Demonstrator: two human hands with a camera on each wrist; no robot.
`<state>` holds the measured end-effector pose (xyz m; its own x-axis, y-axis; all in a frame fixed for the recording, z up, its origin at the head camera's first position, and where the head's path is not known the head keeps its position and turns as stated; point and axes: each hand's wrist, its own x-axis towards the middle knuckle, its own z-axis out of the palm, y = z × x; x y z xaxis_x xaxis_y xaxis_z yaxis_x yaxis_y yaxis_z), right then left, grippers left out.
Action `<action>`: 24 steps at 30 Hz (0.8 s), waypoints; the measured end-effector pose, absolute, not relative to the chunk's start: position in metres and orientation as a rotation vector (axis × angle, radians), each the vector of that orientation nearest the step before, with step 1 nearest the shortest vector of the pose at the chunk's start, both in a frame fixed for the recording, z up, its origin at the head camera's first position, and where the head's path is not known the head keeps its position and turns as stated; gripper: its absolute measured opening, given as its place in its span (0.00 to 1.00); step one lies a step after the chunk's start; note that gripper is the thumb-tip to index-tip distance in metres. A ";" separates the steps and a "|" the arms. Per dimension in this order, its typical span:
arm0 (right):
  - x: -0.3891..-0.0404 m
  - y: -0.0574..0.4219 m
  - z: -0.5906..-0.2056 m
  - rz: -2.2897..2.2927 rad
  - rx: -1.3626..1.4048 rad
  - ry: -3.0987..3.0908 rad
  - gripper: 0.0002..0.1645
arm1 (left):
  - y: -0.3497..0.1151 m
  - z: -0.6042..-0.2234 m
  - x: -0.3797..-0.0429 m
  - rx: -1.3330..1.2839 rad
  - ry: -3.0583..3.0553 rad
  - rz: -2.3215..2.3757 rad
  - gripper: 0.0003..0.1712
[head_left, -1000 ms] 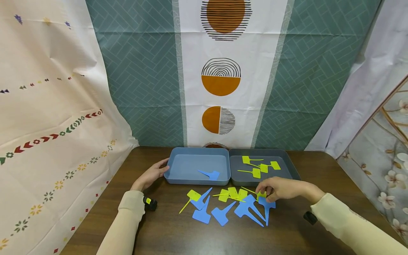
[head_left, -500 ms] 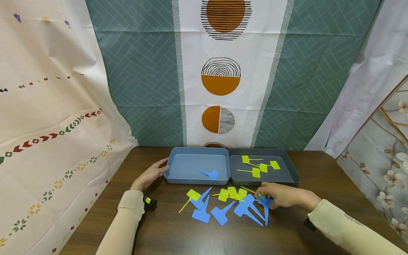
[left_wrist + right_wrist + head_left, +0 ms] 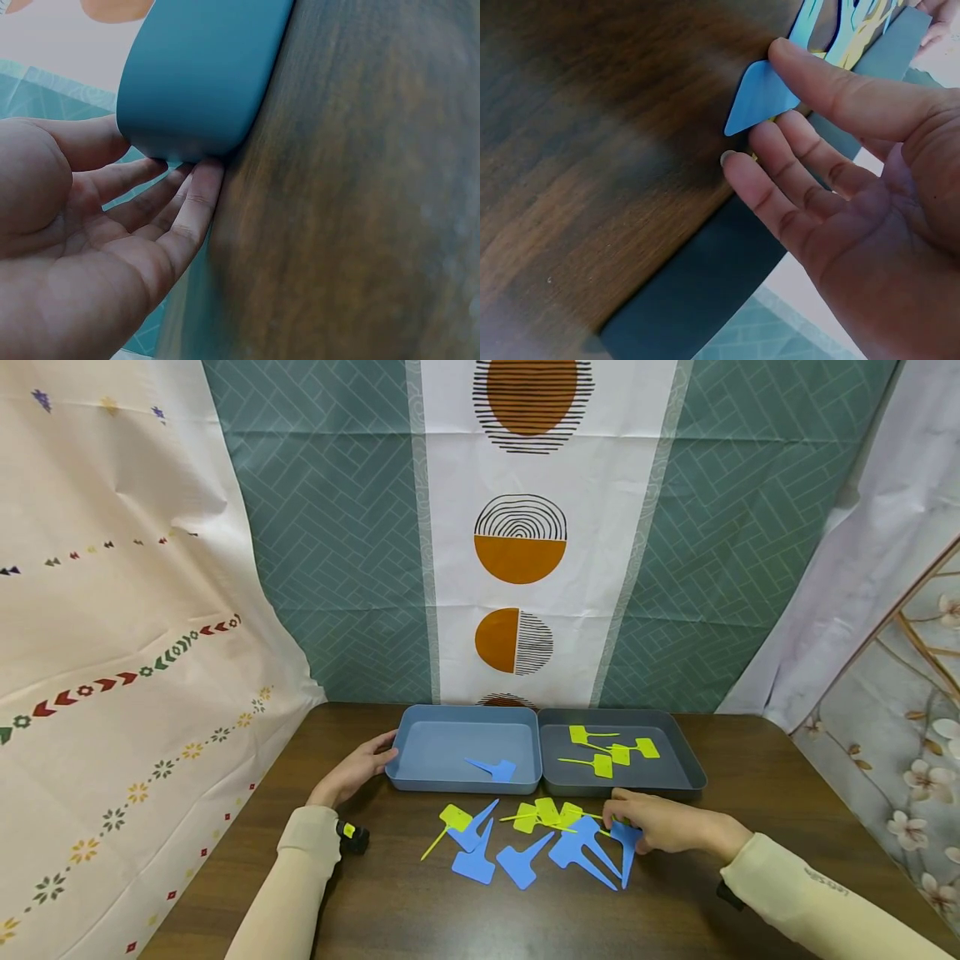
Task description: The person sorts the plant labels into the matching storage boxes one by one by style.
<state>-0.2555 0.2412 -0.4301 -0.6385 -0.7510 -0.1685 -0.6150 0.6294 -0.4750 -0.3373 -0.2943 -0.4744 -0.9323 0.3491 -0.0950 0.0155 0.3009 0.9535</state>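
My left hand point(image 3: 360, 770) rests against the left end of the blue tray point(image 3: 401, 782); in the left wrist view its thumb and fingers point(image 3: 199, 187) touch the tray's outer wall. My right hand point(image 3: 663, 822) is low over the right end of a loose pile of T-shaped plant labels. Its thumb lies on a blue plant label point(image 3: 757, 97), while the bent fingers reach past that label's edge, apart from the thumb. Beneath them a yellow plant label point(image 3: 592, 816) is mostly hidden. The index fingertip is hidden in the right wrist view.
The dark grey tray point(image 3: 678, 768) adjoins the blue tray and holds several yellow labels point(image 3: 603, 766). One blue label point(image 3: 501, 770) lies inside the blue tray. Several blue labels point(image 3: 517, 867) and yellow labels point(image 3: 455, 817) are scattered across the wooden table point(image 3: 420, 910) in front.
My right hand has shifted slightly down, its fingers drawing closer over the labels. The yellow label under it has turned and become more covered; the blue one beside it slid slightly left. My left hand stays put.
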 end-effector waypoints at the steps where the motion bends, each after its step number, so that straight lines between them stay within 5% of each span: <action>1: -0.256 0.242 -0.430 -0.542 -1.089 2.503 0.28 | -0.294 -0.474 -0.337 0.331 2.286 1.674 0.35; 14: -0.262 0.252 -0.433 -0.680 -1.134 2.457 0.28 | -0.293 -0.474 -0.337 0.323 2.277 1.679 0.35; 24: -0.278 0.269 -0.430 -0.956 -1.138 2.201 0.18 | -0.292 -0.474 -0.337 0.316 2.274 1.687 0.34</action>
